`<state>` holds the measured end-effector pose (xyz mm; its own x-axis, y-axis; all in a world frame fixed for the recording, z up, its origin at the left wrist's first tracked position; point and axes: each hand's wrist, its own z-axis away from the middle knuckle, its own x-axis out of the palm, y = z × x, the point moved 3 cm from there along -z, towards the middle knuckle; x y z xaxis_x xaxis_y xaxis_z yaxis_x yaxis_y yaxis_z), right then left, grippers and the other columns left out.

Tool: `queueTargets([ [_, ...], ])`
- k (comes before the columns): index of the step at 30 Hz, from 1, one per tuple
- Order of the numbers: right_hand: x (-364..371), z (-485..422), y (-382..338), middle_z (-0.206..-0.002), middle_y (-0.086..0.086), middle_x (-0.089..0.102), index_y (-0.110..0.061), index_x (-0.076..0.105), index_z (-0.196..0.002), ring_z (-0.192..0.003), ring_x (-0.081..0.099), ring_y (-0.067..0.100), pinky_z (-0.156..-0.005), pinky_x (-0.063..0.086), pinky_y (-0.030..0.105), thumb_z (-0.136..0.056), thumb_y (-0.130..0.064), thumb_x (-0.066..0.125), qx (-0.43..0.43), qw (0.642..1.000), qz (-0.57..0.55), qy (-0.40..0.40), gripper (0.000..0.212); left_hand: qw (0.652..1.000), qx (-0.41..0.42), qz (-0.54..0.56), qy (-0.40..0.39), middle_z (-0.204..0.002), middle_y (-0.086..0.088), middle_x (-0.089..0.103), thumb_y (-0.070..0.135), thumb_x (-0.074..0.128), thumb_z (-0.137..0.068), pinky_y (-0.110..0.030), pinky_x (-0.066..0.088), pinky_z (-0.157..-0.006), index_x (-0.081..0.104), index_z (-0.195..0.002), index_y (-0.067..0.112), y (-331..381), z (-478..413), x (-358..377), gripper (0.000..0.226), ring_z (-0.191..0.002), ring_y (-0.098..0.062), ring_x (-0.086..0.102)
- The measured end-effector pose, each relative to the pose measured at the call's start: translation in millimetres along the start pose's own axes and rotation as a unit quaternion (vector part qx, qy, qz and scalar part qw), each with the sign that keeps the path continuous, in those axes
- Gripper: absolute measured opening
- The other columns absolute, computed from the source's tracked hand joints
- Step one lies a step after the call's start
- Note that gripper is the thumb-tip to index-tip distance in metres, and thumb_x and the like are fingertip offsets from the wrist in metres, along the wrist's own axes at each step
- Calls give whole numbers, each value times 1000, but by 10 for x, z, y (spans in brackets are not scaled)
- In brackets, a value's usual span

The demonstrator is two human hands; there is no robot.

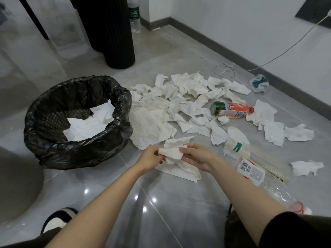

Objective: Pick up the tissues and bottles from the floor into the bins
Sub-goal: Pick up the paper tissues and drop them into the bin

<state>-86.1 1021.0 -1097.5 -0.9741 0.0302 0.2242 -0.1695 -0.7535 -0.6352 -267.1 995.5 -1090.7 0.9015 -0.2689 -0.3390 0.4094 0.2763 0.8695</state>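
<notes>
Both my hands hold one crumpled white tissue [172, 152] just above the floor: my left hand [152, 157] grips its left end and my right hand [196, 155] pinches its right side. More tissue lies under my hands. A wide pile of white tissues [179, 104] spreads over the floor beyond. An orange-and-green bottle [232, 109] lies on its side in the pile. A clear bottle with a green cap [250, 169] lies by my right forearm. The bin with a black bag [53, 140] sits to the left, with several tissues inside.
A tall black ribbed bin [114, 33] stands at the back, with a green-labelled bottle [134, 17] upright behind it. A small blue-and-clear container [259, 83] and a white cable [286, 51] lie near the right wall. My shoe [59, 221] shows at bottom left.
</notes>
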Motion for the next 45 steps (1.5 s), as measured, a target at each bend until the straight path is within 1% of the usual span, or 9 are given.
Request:
queueTargets([
  [3,8,-12,10,-92,4,64,-12,60,-95,-80,62,17,-67,58,27,-83,-12,72,-49,990,124,53,17,998,-41,-19,46,-71,1,63,13,52,-94,-25,52,-67,63,-79,13,-80,-17,-110,19,-67,-14,61],
  [7,-88,-39,20,-94,-4,60,-12,63,-97,-92,54,14,-78,40,23,-82,-15,67,-190,877,408,168,15,984,-97,-105,107,-90,-13,60,13,38,-96,-36,44,-73,55,-95,-3,-271,-57,-271,23,-85,-27,56],
  [11,-100,-141,302,-118,6,46,-23,55,-117,-106,53,22,-83,43,27,-75,-21,73,-133,805,568,104,46,966,-100,-232,55,-121,-17,52,12,29,-98,-34,42,-86,46,-118,0,-363,31,-272,30,-107,-30,53],
  [16,-69,-196,483,-122,4,37,-28,45,-126,-105,53,26,-77,45,31,-80,-4,57,-125,719,679,74,53,955,-153,-251,32,-120,-18,52,30,23,-99,-42,50,-88,43,-124,6,-426,98,-146,40,-104,-35,55],
  [20,-65,-213,462,-116,6,46,-19,49,-118,-99,54,26,-74,40,30,-80,2,51,-138,732,660,95,43,960,-187,-206,20,-123,-17,53,47,21,-98,-48,51,-89,46,-126,7,-471,72,-120,55,-104,-36,58],
  [24,-28,-157,373,-98,3,51,-18,54,-111,-99,54,25,-70,34,27,-77,3,50,-157,755,627,111,40,975,-151,-159,28,-109,-15,57,26,40,-95,-45,55,-77,48,-110,5,-408,44,-179,27,-86,-35,64],
  [28,58,-53,210,-75,-2,52,-19,62,-96,-77,58,23,-75,51,36,-71,2,58,-144,853,486,125,32,990,-125,-41,47,-99,-16,53,5,50,-88,-51,54,-78,46,-100,2,-222,70,-234,13,-92,-34,60],
  [33,328,233,-238,-66,4,50,-10,59,-101,-56,53,15,-67,54,31,-79,3,61,-157,939,294,87,26,996,-60,37,51,-87,-4,49,1,56,-87,-21,55,-51,45,-91,7,178,204,-325,13,-72,-13,52],
  [45,1408,830,-1232,-75,6,52,-14,56,-87,-57,49,15,-51,47,20,-82,7,51,-279,957,83,11,23,965,61,140,214,-93,-3,47,6,56,-90,-17,55,-52,48,-96,5,1117,541,-1354,10,-77,-15,57],
])
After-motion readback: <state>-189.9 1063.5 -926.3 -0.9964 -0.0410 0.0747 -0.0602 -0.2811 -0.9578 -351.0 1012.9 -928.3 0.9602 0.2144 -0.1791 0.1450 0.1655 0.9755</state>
